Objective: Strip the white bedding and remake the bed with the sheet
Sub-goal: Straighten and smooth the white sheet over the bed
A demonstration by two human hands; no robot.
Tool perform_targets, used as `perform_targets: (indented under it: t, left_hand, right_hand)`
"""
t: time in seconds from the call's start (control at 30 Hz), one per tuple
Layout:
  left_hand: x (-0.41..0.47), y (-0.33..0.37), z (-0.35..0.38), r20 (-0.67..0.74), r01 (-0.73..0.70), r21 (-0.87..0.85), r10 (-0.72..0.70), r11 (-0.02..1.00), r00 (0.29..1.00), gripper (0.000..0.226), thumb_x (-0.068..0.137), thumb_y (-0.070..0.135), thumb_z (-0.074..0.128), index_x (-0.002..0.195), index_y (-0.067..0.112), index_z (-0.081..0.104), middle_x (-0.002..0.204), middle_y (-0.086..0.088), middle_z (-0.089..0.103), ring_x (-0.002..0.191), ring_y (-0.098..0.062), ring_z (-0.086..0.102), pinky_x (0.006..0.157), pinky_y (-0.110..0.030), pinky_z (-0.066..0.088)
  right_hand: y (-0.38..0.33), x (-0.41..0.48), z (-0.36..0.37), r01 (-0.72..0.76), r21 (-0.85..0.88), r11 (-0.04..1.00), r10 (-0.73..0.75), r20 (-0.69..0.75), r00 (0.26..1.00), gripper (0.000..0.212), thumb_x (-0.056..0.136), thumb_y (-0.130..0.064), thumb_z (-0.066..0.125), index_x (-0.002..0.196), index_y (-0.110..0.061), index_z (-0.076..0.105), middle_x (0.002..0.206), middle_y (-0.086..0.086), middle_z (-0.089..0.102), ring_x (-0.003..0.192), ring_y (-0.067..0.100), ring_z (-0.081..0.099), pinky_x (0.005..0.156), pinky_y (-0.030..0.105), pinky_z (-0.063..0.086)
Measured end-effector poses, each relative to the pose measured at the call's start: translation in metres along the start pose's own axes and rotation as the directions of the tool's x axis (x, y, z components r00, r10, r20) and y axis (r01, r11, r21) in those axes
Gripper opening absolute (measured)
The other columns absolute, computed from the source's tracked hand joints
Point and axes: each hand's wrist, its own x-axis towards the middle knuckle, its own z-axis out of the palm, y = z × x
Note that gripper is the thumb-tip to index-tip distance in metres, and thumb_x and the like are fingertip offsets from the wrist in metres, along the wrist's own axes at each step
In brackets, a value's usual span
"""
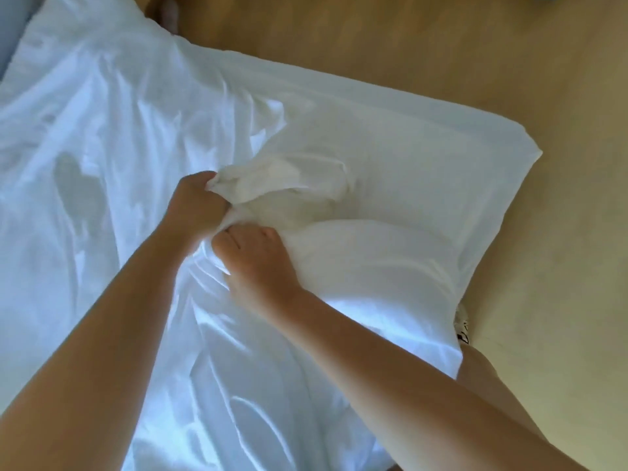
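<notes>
While fist-tight, hands [198, 202] [258, 256] in sheet [278, 185]

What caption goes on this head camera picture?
Left hand and right hand both grip a bunched fold of white bedding.

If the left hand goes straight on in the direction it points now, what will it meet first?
The left hand points up and right in the picture and grips a bunch of white bedding. It would probably push into that bunch first; the wooden floor comes only beyond the bed edge.
</notes>
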Motion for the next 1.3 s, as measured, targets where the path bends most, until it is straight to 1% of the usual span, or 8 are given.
perform_targets:
  t: [0.2,0.33,0.6,0.8,0.9,1.1,1.2,1.3]
  left_hand:
    - [-0.044,-0.039,0.090,0.240,-0.080,0.500,-0.049,0.862,0.970,0.003,0.083,0.025,0.051,0.080,0.025,0.053,0.092,0.001,0.061,0.087,-0.025,0.056,0.072,-0.025,0.036]
    - [-0.032,0.000,0.111,0.150,-0.056,0.417,-0.008,0.907,0.989,0.008,0.076,0.021,0.053,0.070,0.020,0.048,0.070,0.009,0.051,0.071,-0.019,0.048,0.060,-0.027,0.036]
    - [-0.012,0.060,0.116,0.366,-0.264,-0.084,0.276,0.961,0.889,0.038,0.077,-0.006,0.048,0.083,0.031,0.051,0.077,0.015,0.057,0.069,-0.005,0.051,0.056,-0.009,0.038]
    - [-0.012,0.067,0.109,0.642,-0.120,-0.152,0.190,0.981,0.743,0.027,0.077,-0.006,0.054,0.077,0.022,0.052,0.052,0.015,0.052,0.043,0.002,0.043,0.043,-0.012,0.033]
    - [-0.011,0.066,0.095,0.792,-0.002,-0.068,0.055,0.998,0.608,0.016,0.066,0.024,0.068,0.079,0.021,0.058,0.058,0.014,0.052,0.054,-0.002,0.049,0.049,-0.010,0.037]
    - [0.001,0.048,0.092,0.398,-0.508,0.726,0.318,0.464,0.860,0.035,0.085,0.019,0.054,0.120,0.024,0.049,0.083,0.001,0.059,0.074,-0.026,0.058,0.058,-0.029,0.038]
    - [0.002,0.038,0.093,0.325,-0.576,0.662,0.508,0.480,0.798,0.042,0.078,0.003,0.061,0.120,0.009,0.061,0.114,-0.013,0.058,0.101,-0.034,0.057,0.073,-0.037,0.047]
    - [-0.022,0.050,0.097,0.430,-0.813,0.202,0.697,0.546,0.574,0.021,0.056,-0.016,0.054,0.067,-0.001,0.064,0.075,-0.014,0.064,0.071,-0.029,0.062,0.061,-0.035,0.047]
  right_hand:
    - [0.059,-0.091,-0.013,-0.284,-0.040,0.958,0.251,0.592,0.766,0.026,0.085,-0.015,0.055,0.107,-0.001,0.057,0.110,0.014,0.054,0.106,0.031,0.050,0.089,0.030,0.035]
    - [0.090,-0.076,-0.049,-0.462,0.142,0.875,0.454,0.089,0.887,0.029,0.078,-0.022,0.062,0.098,-0.001,0.058,0.098,0.003,0.053,0.095,0.019,0.049,0.082,0.024,0.041]
    - [0.118,-0.002,-0.067,-0.688,0.590,0.423,0.843,0.021,0.537,0.014,0.083,0.008,0.050,0.086,-0.001,0.061,0.077,0.011,0.064,0.068,0.009,0.053,0.060,0.017,0.040]
    - [0.131,-0.025,-0.100,-0.670,0.667,0.326,0.690,0.317,0.651,0.035,0.092,-0.003,0.050,0.093,-0.033,0.068,0.090,-0.013,0.071,0.086,0.000,0.065,0.070,0.011,0.048]
    - [0.140,-0.027,-0.109,-0.690,0.618,0.377,0.618,0.387,0.684,0.033,0.090,0.001,0.051,0.101,-0.024,0.069,0.098,-0.006,0.072,0.095,0.009,0.067,0.080,0.024,0.053]
    - [0.115,-0.022,-0.101,-0.729,0.406,0.552,0.520,0.515,0.681,0.019,0.080,-0.016,0.065,0.063,-0.021,0.059,0.051,-0.015,0.045,0.047,-0.001,0.040,0.046,0.014,0.030]
    - [0.112,-0.017,-0.093,-0.729,0.315,0.608,0.632,0.364,0.685,0.047,0.077,-0.015,0.067,0.045,-0.020,0.033,0.040,-0.008,0.029,0.041,0.006,0.028,0.043,0.018,0.020]
    - [0.123,-0.009,-0.092,-0.766,0.370,0.525,0.828,-0.013,0.561,0.040,0.082,-0.005,0.063,0.048,-0.019,0.046,0.052,-0.008,0.036,0.052,0.008,0.031,0.048,0.019,0.024]
